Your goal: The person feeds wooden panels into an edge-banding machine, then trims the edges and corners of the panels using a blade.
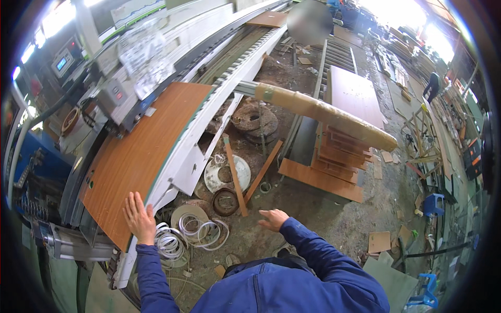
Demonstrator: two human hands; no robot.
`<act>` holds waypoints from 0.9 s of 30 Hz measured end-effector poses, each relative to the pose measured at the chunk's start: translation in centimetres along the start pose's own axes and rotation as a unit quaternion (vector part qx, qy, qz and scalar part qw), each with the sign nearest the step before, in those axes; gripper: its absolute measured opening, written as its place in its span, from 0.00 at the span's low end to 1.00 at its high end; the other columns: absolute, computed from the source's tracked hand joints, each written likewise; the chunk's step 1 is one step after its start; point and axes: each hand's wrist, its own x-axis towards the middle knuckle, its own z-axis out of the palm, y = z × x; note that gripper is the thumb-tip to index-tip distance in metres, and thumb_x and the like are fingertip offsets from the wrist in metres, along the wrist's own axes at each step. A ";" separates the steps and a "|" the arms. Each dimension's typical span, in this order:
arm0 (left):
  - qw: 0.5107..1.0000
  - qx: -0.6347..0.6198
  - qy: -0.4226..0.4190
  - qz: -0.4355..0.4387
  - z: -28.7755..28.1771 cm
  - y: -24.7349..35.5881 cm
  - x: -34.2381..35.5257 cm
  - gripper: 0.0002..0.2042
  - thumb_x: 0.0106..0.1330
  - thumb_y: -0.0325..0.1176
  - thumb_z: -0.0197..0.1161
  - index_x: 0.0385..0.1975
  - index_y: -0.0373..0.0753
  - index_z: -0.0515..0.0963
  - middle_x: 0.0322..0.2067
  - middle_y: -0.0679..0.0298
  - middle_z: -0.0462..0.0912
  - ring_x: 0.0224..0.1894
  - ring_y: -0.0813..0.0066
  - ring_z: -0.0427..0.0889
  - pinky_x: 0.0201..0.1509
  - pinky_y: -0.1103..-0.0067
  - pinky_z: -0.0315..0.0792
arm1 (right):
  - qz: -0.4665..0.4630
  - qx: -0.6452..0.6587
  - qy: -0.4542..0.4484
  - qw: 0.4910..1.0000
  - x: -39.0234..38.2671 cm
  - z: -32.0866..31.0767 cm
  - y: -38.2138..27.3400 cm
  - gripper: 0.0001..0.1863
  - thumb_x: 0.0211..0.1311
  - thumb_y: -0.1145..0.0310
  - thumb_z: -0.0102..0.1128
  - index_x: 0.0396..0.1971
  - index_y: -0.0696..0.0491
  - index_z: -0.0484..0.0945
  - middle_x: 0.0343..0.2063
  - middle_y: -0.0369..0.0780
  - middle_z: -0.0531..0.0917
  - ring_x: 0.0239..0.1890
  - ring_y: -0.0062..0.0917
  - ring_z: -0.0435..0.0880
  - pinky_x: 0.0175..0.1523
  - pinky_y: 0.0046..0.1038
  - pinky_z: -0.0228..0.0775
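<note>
My left hand (pixel 140 218) lies flat on the near right edge of a wood-grain brown board (pixel 151 138), its fingers stretched out. The board rests on a long machine (pixel 175 141) with a white side rail and passes under the machine's head. A small round hole shows near the board's left edge. To the right, my right hand (pixel 273 220) hangs over the floor with its fingers loosely apart and nothing in them. Rolls of white edging strip (pixel 169 242) lie on the floor between my hands.
A padded support arm (pixel 323 116) juts right from the machine. Beyond it stand stacked brown panels (pixel 339 156) and a roller conveyor (pixel 339 55). Two wood strips (pixel 235 175) lean among floor rolls. Blue stools (pixel 433 204) and offcuts (pixel 379 242) lie right; other people are farther off.
</note>
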 end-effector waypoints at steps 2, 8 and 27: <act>0.999 0.030 -0.027 -0.027 0.4 1.3 1.3 0.29 0.68 0.53 0.44 0.65 0.44 0.57 0.65 0.58 0.58 0.66 0.54 0.58 0.67 0.58 0.52 | 0.040 -0.006 -0.001 0.999 -2.7 -0.8 5.7 0.27 0.56 0.50 0.56 0.51 0.53 0.74 0.40 0.50 0.81 0.45 0.44 0.79 0.50 0.40 0.71; 0.974 0.092 -0.141 -0.149 0.8 4.8 5.3 0.32 0.66 0.56 0.46 0.67 0.47 0.54 0.67 0.59 0.53 0.68 0.55 0.53 0.65 0.50 0.49 | 0.168 0.005 -0.006 0.986 -11.7 -4.1 20.7 0.26 0.57 0.48 0.55 0.48 0.52 0.76 0.40 0.50 0.81 0.46 0.44 0.79 0.51 0.40 0.71; 0.786 -0.552 -0.160 0.227 0.7 71.0 30.8 0.28 0.66 0.49 0.55 0.48 0.24 0.72 0.45 0.43 0.78 0.50 0.57 0.77 0.55 0.72 0.68 | 0.158 0.109 0.537 0.821 -12.7 -31.9 42.9 0.20 0.59 0.60 0.58 0.44 0.61 0.77 0.42 0.54 0.80 0.47 0.43 0.80 0.52 0.34 0.71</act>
